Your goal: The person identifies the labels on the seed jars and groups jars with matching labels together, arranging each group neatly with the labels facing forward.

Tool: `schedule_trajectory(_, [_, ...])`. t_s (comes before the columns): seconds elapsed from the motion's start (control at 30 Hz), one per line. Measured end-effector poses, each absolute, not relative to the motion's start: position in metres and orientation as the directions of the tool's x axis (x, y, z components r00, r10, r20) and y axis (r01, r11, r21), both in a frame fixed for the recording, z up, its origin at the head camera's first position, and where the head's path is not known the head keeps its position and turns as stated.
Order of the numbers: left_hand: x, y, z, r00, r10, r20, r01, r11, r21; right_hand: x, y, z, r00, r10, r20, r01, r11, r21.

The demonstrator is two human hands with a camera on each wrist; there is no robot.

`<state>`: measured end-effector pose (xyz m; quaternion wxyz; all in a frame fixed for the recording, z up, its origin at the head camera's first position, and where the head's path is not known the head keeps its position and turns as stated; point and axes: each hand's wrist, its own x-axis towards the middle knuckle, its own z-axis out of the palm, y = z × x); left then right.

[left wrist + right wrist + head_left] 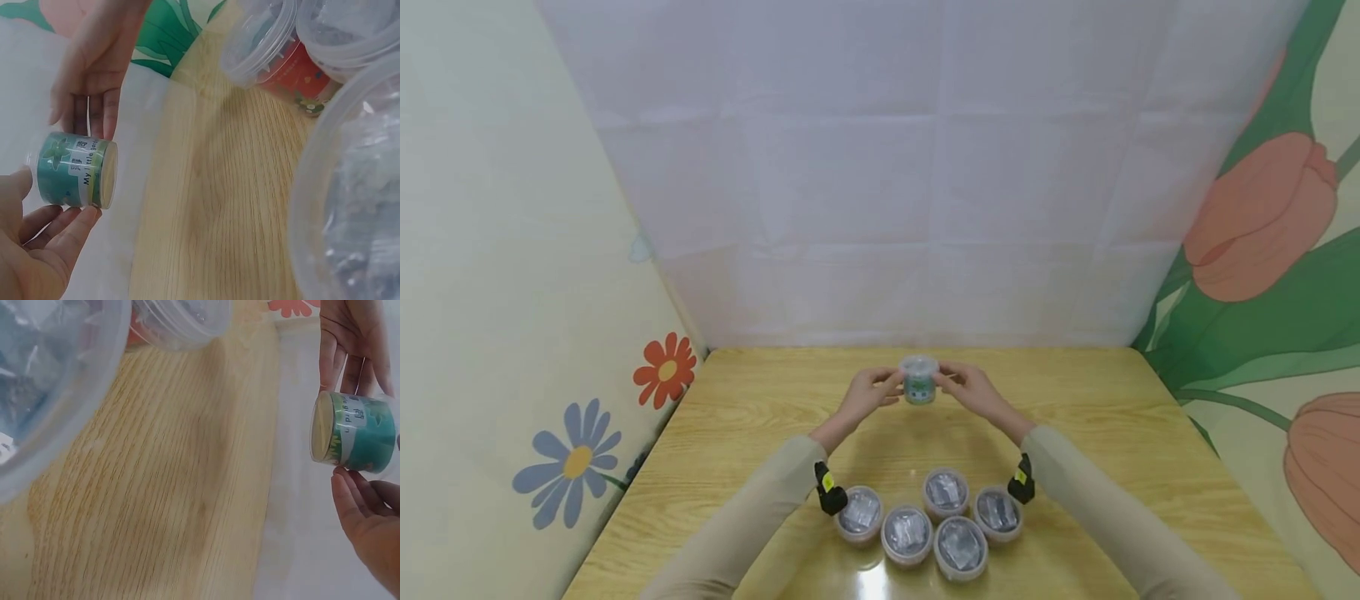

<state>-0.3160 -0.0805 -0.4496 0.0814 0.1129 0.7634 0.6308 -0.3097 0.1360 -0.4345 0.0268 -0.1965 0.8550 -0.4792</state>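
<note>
Between both hands, above the wooden table, is a small clear plastic tub (919, 387) with a lid. Its green wrap-around label (69, 169) reads "My little garden" in part, and a pale yellow base (322, 426) shows. My left hand (865, 396) holds one side of the tub, thumb near the lid and fingertips by the base. The right hand (976, 390) grips the opposite side in like manner. Nearer the body, several similar lidded tubs (961, 548) stand grouped between the forearms, silvery packets showing through their lids.
The wooden table (737, 392) ends at a white cloth backdrop (925, 208). Walls with painted flowers (577, 462) flank it on both sides. One tub with a red label (300, 78) stands close to the left wrist.
</note>
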Motion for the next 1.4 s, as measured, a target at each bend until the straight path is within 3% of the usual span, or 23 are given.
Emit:
schedule_trajectory(0.9, [-0.346, -0.078, -0.481, -0.953, 0.3, 0.042, 0.158, 0.375, 0.914, -0.348, 0.135, -0.472, -0.91, -0.379, 0.17, -0.368, 0.543, -0.755])
schedule_trajectory(1.4, [-0.345, -0.074, -0.49, -0.965, 0.262, -0.015, 0.072, 0.317, 0.946, -0.349, 0.135, -0.477, -0.911, -0.377, 0.164, -0.366, 0.562, -0.742])
